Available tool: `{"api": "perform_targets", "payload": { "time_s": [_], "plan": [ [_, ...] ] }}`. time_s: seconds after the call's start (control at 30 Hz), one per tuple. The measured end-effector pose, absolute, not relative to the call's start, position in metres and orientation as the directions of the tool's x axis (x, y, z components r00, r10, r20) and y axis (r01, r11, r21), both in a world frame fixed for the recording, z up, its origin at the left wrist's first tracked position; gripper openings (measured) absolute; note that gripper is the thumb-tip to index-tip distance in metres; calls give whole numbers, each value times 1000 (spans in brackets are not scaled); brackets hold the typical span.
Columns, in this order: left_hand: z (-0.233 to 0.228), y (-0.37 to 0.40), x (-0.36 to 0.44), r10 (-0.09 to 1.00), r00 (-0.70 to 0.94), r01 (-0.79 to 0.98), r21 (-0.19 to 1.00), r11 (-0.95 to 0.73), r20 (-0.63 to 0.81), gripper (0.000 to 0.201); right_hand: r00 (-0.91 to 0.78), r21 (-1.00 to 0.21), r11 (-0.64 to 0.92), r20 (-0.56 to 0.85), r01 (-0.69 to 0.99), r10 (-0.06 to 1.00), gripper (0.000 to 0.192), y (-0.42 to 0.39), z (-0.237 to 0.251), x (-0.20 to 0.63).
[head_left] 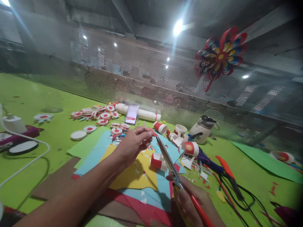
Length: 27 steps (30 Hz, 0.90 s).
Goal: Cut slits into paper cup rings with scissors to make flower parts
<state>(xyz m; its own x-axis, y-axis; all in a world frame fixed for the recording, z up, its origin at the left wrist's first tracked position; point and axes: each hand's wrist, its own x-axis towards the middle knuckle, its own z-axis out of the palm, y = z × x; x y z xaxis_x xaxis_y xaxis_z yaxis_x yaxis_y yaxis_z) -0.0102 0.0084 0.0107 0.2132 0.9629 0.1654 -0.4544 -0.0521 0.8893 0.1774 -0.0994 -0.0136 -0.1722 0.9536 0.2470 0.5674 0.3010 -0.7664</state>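
Writing nowhere legible in the head view; phone (132, 114) screen blurred, red marks on the cups too small to read.

Left hand (133, 143) raised over the sheets, fingertips pinched together on a small red-and-white paper scrap (150, 141), mostly hidden by the fingers. Right hand (189, 201) low at the bottom edge, closed around the red handles of the scissors (170, 164). Blades nearly together and slanting up-left, tip just beside the pinched scrap, close under the left fingertips. Hands apart, joined only by the line of the blades.

Below the hands, overlapping paper sheets: yellow sheet (139, 173) on top, blue sheet (94, 157) beneath, red and brown ones toward the near edge, all on a green table (35, 94). Red-and-white cut cup (158, 161) lying on the yellow sheet just left of the blades, between the two hands. More paper cups (162, 127) on their sides beyond, one red-printed cup (191, 148) right of the blades, with paper snippets scattered about.

Farther back, a cluster of round red-and-white paper discs (99, 115), a stacked roll of white cups (146, 115) lying flat, phone leaning against it. White kettle-like jug (202, 129) with dark lid to the right. Orange-handled tool (228, 171) and black cables right of the scissors. White charger (14, 123) and cord at far left. Perforated metal screen (142, 72) behind the table, multicoloured paper pinwheel (220, 56) hung on it upper right.
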Motion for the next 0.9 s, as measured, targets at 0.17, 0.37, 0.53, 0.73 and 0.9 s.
{"api": "perform_targets", "payload": {
  "time_s": [0.17, 0.37, 0.53, 0.73, 0.9],
  "plan": [
    [9, 7, -7, 975, 180, -512, 859, -18, 128, 11, -191, -779, 322, 260, 537, 947, 47, -95, -16, 180],
    [8, 4, -8, 981, 136, -495, 867, -55, 139, 11, -173, -746, 336, 290, 575, 941, 44, -98, -20, 179],
    [13, 3, -9, 983, 135, -497, 867, -43, 127, 10, -184, -734, 348, 298, 583, 937, 38, -97, -17, 176],
    [12, 0, -4, 969, 235, -472, 880, 45, 76, 11, -99, -686, 334, 358, 647, 928, 27, -87, -14, 182],
    [6, -10, 8, 883, 465, -337, 910, 243, -64, 11, -4, -561, 411, 587, 719, 809, 12, -87, -9, 180]
  ]
}}
